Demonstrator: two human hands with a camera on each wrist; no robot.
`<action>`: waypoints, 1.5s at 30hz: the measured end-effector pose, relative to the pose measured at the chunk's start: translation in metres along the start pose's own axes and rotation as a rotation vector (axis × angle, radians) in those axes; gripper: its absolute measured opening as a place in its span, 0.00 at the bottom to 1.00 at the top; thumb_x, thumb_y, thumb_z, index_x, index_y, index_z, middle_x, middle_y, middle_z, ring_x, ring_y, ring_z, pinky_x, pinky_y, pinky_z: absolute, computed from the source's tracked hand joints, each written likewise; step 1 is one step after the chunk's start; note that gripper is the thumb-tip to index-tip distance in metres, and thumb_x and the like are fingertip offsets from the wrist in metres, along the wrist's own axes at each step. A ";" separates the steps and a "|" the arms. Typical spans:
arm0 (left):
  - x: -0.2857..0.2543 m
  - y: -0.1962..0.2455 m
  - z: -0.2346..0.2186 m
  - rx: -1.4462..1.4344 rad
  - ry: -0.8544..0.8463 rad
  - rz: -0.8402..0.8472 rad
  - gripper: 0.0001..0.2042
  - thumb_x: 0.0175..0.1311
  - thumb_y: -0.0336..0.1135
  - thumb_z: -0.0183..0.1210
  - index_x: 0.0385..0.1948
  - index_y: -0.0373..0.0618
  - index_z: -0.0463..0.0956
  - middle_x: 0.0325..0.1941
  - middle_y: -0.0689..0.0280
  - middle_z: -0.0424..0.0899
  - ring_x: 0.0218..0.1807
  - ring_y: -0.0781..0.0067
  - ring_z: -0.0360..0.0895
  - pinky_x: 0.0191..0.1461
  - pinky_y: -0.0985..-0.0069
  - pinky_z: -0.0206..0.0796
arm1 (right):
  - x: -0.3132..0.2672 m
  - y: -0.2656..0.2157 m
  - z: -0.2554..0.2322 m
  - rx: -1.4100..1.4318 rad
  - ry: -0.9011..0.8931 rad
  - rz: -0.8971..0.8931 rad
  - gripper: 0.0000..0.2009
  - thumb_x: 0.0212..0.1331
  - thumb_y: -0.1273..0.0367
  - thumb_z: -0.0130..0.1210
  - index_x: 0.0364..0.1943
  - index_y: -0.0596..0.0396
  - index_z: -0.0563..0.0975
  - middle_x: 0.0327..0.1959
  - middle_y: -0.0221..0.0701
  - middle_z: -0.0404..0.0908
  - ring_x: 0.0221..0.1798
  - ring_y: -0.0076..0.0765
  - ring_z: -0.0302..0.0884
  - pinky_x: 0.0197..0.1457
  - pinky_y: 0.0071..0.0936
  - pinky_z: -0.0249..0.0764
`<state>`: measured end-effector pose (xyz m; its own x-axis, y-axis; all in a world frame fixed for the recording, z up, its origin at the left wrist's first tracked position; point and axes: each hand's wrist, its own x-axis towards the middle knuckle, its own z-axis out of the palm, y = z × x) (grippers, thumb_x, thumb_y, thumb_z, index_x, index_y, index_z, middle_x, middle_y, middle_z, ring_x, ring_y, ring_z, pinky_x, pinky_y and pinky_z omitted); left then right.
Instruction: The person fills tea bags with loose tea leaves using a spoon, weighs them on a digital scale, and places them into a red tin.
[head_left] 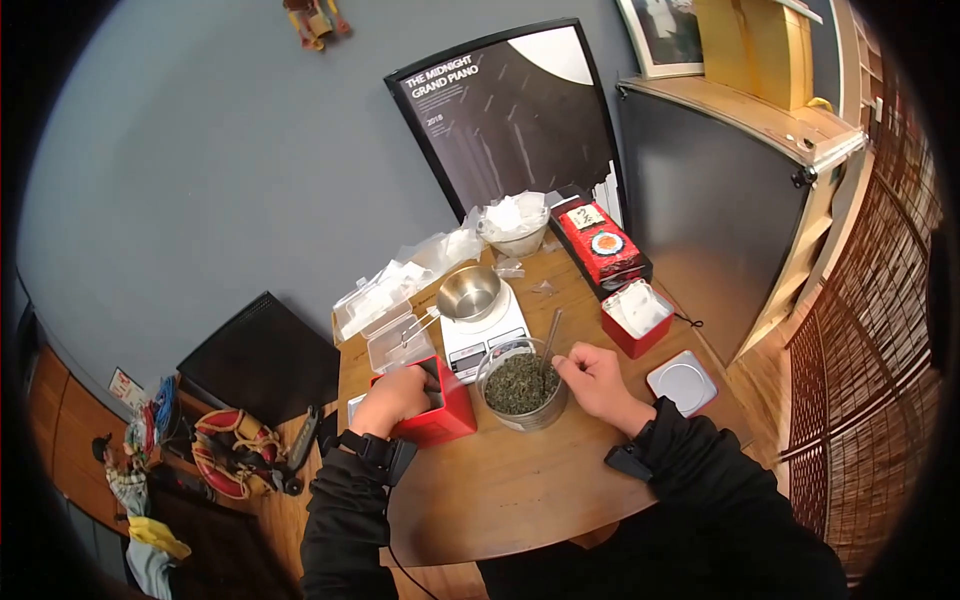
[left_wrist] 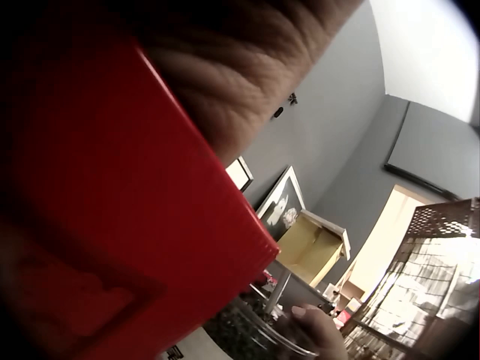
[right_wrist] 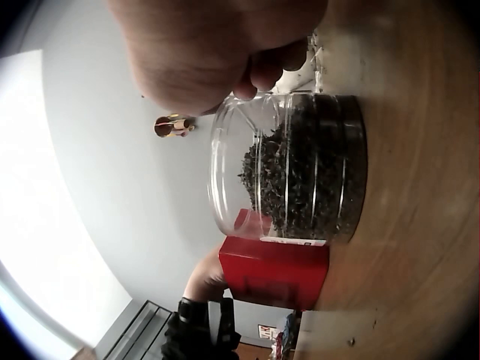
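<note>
My left hand (head_left: pixel 393 395) reaches over the edge of an upright red tin (head_left: pixel 442 424), its fingers hidden inside; what they do there I cannot tell. Beside the tin stands a clear glass jar (right_wrist: pixel 225 169) with dark green dried leaves (head_left: pixel 517 386) in it. At the jar's right rim my right hand (head_left: pixel 597 383) grips, thumb over the rim and other fingers curled. A slim metal spoon handle (head_left: pixel 556 328) sticks up from the leaves next to that hand.
Behind the jar, a metal pan (head_left: pixel 469 293) sits on a white kitchen scale (head_left: pixel 487 336). Right of it are a second red tin (head_left: pixel 640 322) with a white liner, a square lid (head_left: pixel 683 382) and a red package (head_left: pixel 597 238). Plastic boxes (head_left: pixel 385 312) and a bag-filled bowl (head_left: pixel 514 240) line the back.
</note>
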<state>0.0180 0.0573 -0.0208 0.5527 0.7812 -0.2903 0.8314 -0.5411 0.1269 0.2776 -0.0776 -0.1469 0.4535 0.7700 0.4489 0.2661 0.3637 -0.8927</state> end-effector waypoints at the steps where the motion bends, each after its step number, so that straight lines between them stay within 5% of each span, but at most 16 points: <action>1: 0.001 0.002 -0.003 0.039 -0.024 0.000 0.18 0.52 0.34 0.63 0.47 0.47 0.85 0.45 0.50 0.86 0.50 0.50 0.83 0.55 0.63 0.74 | 0.000 0.000 0.001 0.017 -0.011 0.004 0.17 0.62 0.69 0.61 0.19 0.60 0.71 0.13 0.25 0.66 0.21 0.15 0.59 0.21 0.26 0.57; 15: 0.003 -0.013 0.005 -0.034 -0.096 0.022 0.15 0.57 0.39 0.63 0.44 0.45 0.85 0.43 0.51 0.87 0.46 0.52 0.84 0.51 0.62 0.74 | 0.001 -0.012 -0.002 -0.004 -0.062 0.035 0.16 0.64 0.69 0.60 0.20 0.60 0.71 0.15 0.24 0.65 0.22 0.15 0.59 0.23 0.25 0.59; 18: -0.006 -0.012 -0.004 -0.062 -0.073 0.027 0.14 0.57 0.38 0.63 0.42 0.44 0.86 0.42 0.51 0.87 0.46 0.52 0.84 0.51 0.63 0.74 | 0.002 -0.011 -0.002 0.015 -0.037 0.009 0.17 0.63 0.66 0.61 0.20 0.62 0.72 0.12 0.33 0.68 0.18 0.20 0.61 0.22 0.30 0.60; 21: -0.026 -0.007 -0.014 -0.065 0.030 0.093 0.13 0.55 0.39 0.65 0.38 0.43 0.86 0.37 0.51 0.87 0.42 0.52 0.84 0.48 0.64 0.75 | 0.002 -0.010 -0.002 0.009 -0.036 0.016 0.17 0.63 0.65 0.61 0.20 0.62 0.72 0.12 0.33 0.68 0.19 0.20 0.60 0.22 0.30 0.60; 26: -0.065 0.013 -0.036 0.009 0.529 0.124 0.12 0.50 0.39 0.69 0.32 0.39 0.85 0.23 0.53 0.84 0.27 0.52 0.83 0.35 0.64 0.76 | 0.002 -0.011 -0.002 0.033 -0.044 0.050 0.18 0.63 0.65 0.60 0.20 0.62 0.72 0.12 0.33 0.67 0.19 0.20 0.61 0.22 0.30 0.60; 27: -0.069 0.013 -0.037 -0.046 0.634 0.138 0.11 0.51 0.35 0.69 0.30 0.36 0.84 0.18 0.55 0.82 0.22 0.61 0.82 0.30 0.70 0.73 | 0.002 -0.010 -0.001 0.036 -0.044 0.054 0.18 0.63 0.65 0.60 0.20 0.62 0.72 0.12 0.33 0.67 0.19 0.20 0.61 0.22 0.30 0.60; 28: -0.075 0.016 -0.038 -0.045 0.631 0.138 0.11 0.51 0.35 0.69 0.30 0.36 0.84 0.18 0.55 0.82 0.22 0.61 0.82 0.30 0.70 0.73 | 0.003 -0.010 -0.001 0.031 -0.041 0.046 0.18 0.63 0.65 0.60 0.20 0.62 0.72 0.12 0.33 0.68 0.19 0.20 0.61 0.22 0.30 0.60; 31: -0.088 0.014 -0.035 -0.429 0.753 0.126 0.06 0.52 0.26 0.68 0.27 0.33 0.82 0.17 0.65 0.80 0.21 0.86 0.74 0.27 0.84 0.65 | 0.002 -0.012 -0.003 0.027 -0.033 0.053 0.17 0.64 0.67 0.60 0.20 0.61 0.71 0.14 0.27 0.67 0.21 0.16 0.60 0.23 0.27 0.59; 33: -0.096 0.020 -0.026 -0.545 0.762 0.192 0.05 0.51 0.25 0.68 0.27 0.34 0.82 0.19 0.68 0.81 0.22 0.87 0.73 0.27 0.84 0.64 | 0.001 -0.016 -0.004 0.026 -0.029 0.071 0.17 0.65 0.69 0.60 0.19 0.59 0.71 0.15 0.21 0.66 0.23 0.13 0.59 0.23 0.24 0.58; 35: -0.104 0.032 -0.018 -0.741 0.754 0.248 0.05 0.52 0.23 0.68 0.28 0.36 0.82 0.24 0.73 0.82 0.25 0.90 0.70 0.28 0.85 0.62 | 0.002 -0.021 -0.004 0.022 0.081 -0.095 0.16 0.62 0.69 0.62 0.20 0.61 0.71 0.14 0.34 0.68 0.18 0.23 0.62 0.22 0.29 0.60; 39: -0.105 0.061 -0.006 -0.657 0.748 0.378 0.05 0.52 0.22 0.67 0.30 0.37 0.83 0.26 0.72 0.84 0.26 0.88 0.73 0.31 0.85 0.65 | -0.003 -0.039 -0.009 0.013 0.084 -0.203 0.14 0.60 0.71 0.63 0.21 0.59 0.71 0.18 0.33 0.70 0.19 0.24 0.64 0.23 0.28 0.61; 42: -0.095 0.078 0.011 -0.736 0.702 0.447 0.05 0.53 0.20 0.65 0.32 0.37 0.84 0.31 0.67 0.87 0.29 0.86 0.75 0.33 0.85 0.67 | -0.011 -0.050 -0.010 0.054 -0.069 -0.287 0.09 0.59 0.72 0.64 0.27 0.59 0.75 0.23 0.32 0.75 0.21 0.24 0.68 0.24 0.25 0.65; 44: -0.092 0.091 0.013 -0.747 0.653 0.455 0.06 0.54 0.18 0.62 0.32 0.37 0.84 0.36 0.64 0.88 0.32 0.85 0.78 0.34 0.84 0.69 | -0.015 -0.056 -0.008 0.215 -0.210 -0.257 0.07 0.60 0.71 0.63 0.37 0.58 0.78 0.29 0.27 0.77 0.26 0.19 0.71 0.29 0.20 0.68; 45: -0.086 0.093 0.018 -0.744 0.631 0.504 0.06 0.54 0.18 0.61 0.31 0.37 0.84 0.36 0.63 0.88 0.32 0.84 0.79 0.34 0.84 0.69 | -0.016 -0.054 -0.010 0.217 -0.282 -0.250 0.13 0.60 0.73 0.63 0.49 0.58 0.78 0.35 0.28 0.79 0.30 0.19 0.73 0.33 0.19 0.70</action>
<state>0.0469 -0.0663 -0.0008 0.5930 0.6566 0.4661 0.2114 -0.6855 0.6967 0.2644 -0.1146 -0.1058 0.1395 0.7464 0.6507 0.1394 0.6357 -0.7592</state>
